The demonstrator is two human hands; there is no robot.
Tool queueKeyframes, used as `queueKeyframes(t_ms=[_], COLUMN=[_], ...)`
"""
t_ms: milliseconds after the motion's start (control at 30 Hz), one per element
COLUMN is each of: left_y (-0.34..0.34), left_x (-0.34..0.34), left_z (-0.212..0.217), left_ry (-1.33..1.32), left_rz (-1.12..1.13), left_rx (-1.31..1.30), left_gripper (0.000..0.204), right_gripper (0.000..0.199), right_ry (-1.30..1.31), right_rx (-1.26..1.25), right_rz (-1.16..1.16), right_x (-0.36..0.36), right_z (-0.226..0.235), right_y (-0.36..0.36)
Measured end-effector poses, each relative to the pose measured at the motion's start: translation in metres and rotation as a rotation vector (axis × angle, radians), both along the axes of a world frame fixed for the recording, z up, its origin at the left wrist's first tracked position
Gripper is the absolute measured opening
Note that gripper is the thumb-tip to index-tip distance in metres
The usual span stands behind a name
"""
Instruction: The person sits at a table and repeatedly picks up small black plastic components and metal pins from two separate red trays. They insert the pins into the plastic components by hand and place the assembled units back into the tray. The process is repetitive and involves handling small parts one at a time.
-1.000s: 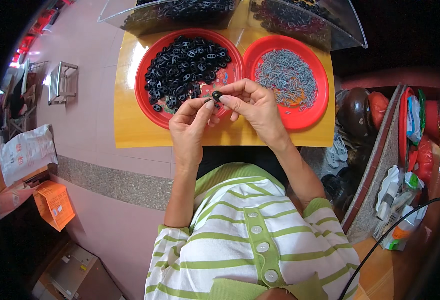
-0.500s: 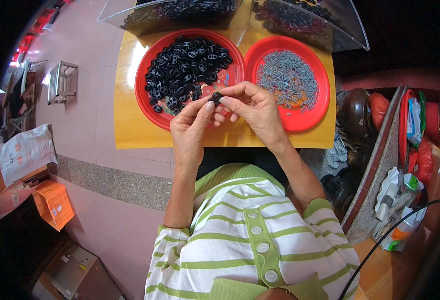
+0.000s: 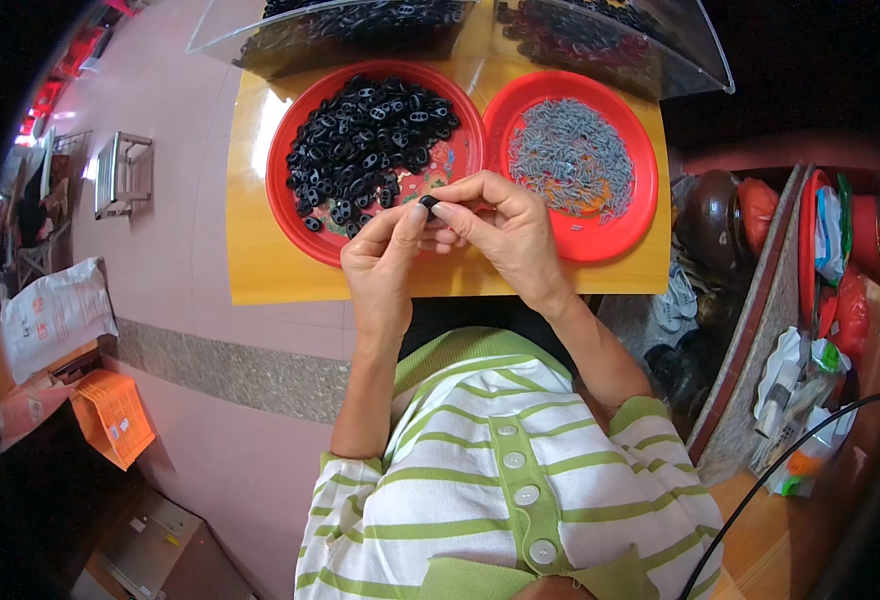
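Both hands in close fingertip pinches

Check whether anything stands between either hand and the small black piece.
Nothing visible does: the left hand and right hand both pinch the small black piece directly, partly hiding it. The red tray of black parts lies below, not between.

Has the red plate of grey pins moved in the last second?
No; the red plate sits in the same spot on the yellow table.

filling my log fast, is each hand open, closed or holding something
Left hand: closed, pinching a small black piece.
Right hand: closed, pinching the same piece.
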State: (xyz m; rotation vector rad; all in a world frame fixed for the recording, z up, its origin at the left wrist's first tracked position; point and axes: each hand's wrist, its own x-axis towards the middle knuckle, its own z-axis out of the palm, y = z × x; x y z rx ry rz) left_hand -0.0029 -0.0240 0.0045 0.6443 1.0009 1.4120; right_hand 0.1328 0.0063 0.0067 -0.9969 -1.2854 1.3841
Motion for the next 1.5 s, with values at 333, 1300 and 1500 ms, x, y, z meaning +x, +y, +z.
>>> queueKeyframes(t_ms=[333,1300,1500], left_y=[0.000,-0.007,-0.004], left_x=[0.004,0.009,0.006], left_z=[0.000,-0.019,-0.012], left_ry=[-0.315,0.105,0.185], left_rz=[0.031,0.082,0.088], left_rx=[-0.092,0.308,0.192], left_gripper=[0.013,0.011,0.017], right_gripper=[0.026,0.020,0.020], right_ry=[-0.298,-0.250,-0.047], right_rx=[0.328,0.224,0.005], right_rz=[-0.060,0.076,0.080], right_x=[-0.001,0.012,0.018], right_z=[0.017,0.016,0.003], right_y=[0.001,-0.008,0.001])
